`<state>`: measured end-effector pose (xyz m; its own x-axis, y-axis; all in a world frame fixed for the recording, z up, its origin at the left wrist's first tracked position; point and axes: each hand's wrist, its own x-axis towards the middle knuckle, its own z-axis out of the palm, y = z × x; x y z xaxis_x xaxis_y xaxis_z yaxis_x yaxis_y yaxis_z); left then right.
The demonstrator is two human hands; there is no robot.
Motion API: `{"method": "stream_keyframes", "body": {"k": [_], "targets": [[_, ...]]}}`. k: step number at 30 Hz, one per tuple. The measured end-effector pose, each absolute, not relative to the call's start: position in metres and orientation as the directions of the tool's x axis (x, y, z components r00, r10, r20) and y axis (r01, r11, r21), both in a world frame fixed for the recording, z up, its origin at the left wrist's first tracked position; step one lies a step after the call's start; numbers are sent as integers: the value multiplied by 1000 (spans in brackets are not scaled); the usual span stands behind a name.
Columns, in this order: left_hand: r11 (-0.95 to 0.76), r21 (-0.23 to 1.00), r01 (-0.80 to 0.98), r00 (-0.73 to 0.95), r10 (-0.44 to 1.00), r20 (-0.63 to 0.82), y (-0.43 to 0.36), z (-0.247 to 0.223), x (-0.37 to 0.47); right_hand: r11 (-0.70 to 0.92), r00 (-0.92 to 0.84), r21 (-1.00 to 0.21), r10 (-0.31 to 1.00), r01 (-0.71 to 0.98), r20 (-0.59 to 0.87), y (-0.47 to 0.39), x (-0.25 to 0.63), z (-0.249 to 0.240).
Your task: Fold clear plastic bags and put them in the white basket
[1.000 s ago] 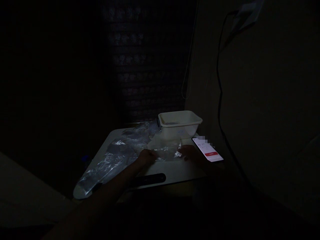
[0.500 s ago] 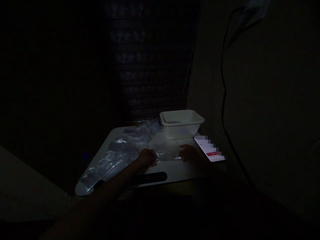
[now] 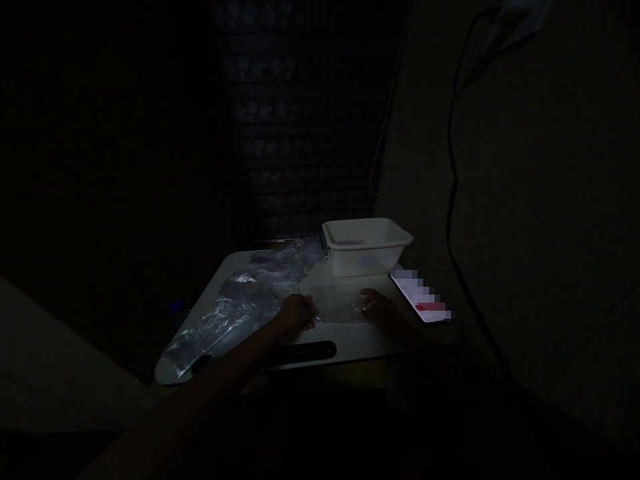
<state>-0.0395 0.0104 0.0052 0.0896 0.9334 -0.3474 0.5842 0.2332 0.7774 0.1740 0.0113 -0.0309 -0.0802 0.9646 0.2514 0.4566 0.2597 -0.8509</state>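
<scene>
Clear plastic film (image 3: 337,305) is spread on the white counter (image 3: 360,339), flanked by the left hand (image 3: 297,311), whose grip cannot be told, and the right hand (image 3: 379,309), fingers parted; a white tub (image 3: 367,261) is set behind.

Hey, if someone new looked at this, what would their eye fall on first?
Most likely the glowing phone, the brightest thing in this dark scene, by the right edge of the white table. Next, perhaps, the pale tub at the back right and the shiny, crumpled plastic spread over the table's left side. Near the middle, a clear plastic sheet lies between the left hand and the right hand.
</scene>
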Motion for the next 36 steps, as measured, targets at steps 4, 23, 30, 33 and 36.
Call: {"method": "stream_keyframes", "body": {"k": [4, 23, 30, 33, 36], "targets": [[113, 676, 728, 133, 944, -301, 11, 4, -42, 338, -163, -537, 924, 773, 346, 0, 168, -24], [-532, -33, 846, 532, 839, 112, 0, -17, -4, 540, -499, -10, 784, 841, 370, 0, 137, -25], [-439, -80, 895, 444, 892, 78, -1, -19, -10, 423, -418, 72, 831, 903, 366, -3, 151, -34], [-430, -81, 899, 436, 898, 66, 0, -17, -14, 403, -394, 64, 830, 913, 396, -2, 164, -38], [-423, -63, 904, 427, 901, 83, 3, -12, -19, 428, -412, 49, 826, 903, 385, 1, 176, -36]]}}
